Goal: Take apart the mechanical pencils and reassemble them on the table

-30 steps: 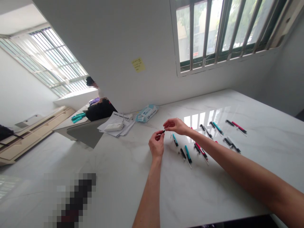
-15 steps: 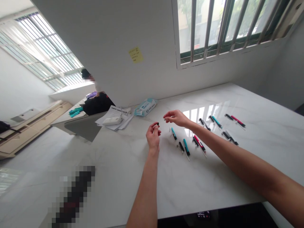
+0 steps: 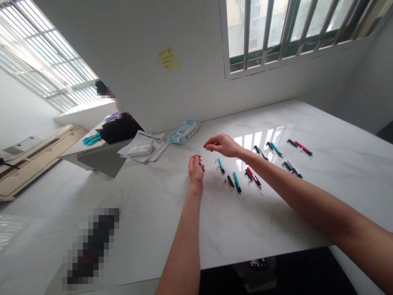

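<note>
My left hand (image 3: 196, 168) is closed, its fingers wrapped over a small black pen part that they now hide. Just to its upper right, my right hand (image 3: 221, 145) pinches a tiny silvery piece (image 3: 206, 149) between thumb and fingertips. The hands are apart. On the table near them lie pens taken into parts: a teal barrel (image 3: 220, 164) beside a thin white refill, another teal barrel (image 3: 236, 179) with a black barrel piece (image 3: 230, 181), and a red barrel (image 3: 252, 175) with black parts and a refill.
Farther right on the white marbled table (image 3: 233, 241) lie more pen parts, among them a teal barrel (image 3: 276, 150) and a red one (image 3: 302, 146). A pack of wipes (image 3: 184, 132) and papers (image 3: 156, 147) with a white device lie against the wall. Another person sits beyond the partition.
My left fingers have curled over, so the black part that stuck up from them is hidden. My right hand keeps its pinch on the small piece. The view has shifted slightly.
</note>
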Motion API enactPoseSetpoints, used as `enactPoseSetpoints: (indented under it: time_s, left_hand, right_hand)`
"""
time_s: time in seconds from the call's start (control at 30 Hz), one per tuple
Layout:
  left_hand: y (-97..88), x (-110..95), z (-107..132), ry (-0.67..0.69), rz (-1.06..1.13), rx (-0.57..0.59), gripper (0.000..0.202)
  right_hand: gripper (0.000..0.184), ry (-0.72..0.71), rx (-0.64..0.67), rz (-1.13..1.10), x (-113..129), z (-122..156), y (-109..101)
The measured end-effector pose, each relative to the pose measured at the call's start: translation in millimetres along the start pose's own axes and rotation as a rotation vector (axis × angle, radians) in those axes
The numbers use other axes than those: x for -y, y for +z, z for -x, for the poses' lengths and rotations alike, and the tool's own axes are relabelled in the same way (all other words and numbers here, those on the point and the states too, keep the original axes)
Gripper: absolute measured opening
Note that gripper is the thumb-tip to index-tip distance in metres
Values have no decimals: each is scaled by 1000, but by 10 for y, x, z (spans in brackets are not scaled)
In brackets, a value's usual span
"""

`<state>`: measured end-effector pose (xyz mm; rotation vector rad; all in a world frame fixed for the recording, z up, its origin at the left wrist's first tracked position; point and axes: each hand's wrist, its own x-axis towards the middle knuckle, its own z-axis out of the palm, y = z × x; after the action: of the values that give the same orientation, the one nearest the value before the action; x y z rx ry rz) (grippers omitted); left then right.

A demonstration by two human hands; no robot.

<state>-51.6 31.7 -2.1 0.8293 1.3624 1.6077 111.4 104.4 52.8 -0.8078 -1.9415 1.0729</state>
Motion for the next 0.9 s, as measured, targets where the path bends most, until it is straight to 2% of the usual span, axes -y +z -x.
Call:
enactPoseSetpoints:
  time_s: [0.23, 0.6, 0.8, 0.9]
  left_hand:
    - [-1, 43, -19, 8, -30, -25, 9]
    - [-19, 117, -71, 17, -39, -61, 13]
    - [29, 51, -12, 64, -14, -20, 7]
    - [37, 25, 16, 137, -37, 20, 7]
  right_hand:
    - [17, -45, 13, 26, 127, 49, 0]
    - [17, -26, 35, -6, -17, 21, 2]
    - [23, 10, 45, -16, -18, 40, -11]
    - [24, -3, 46, -3, -27, 43, -18]
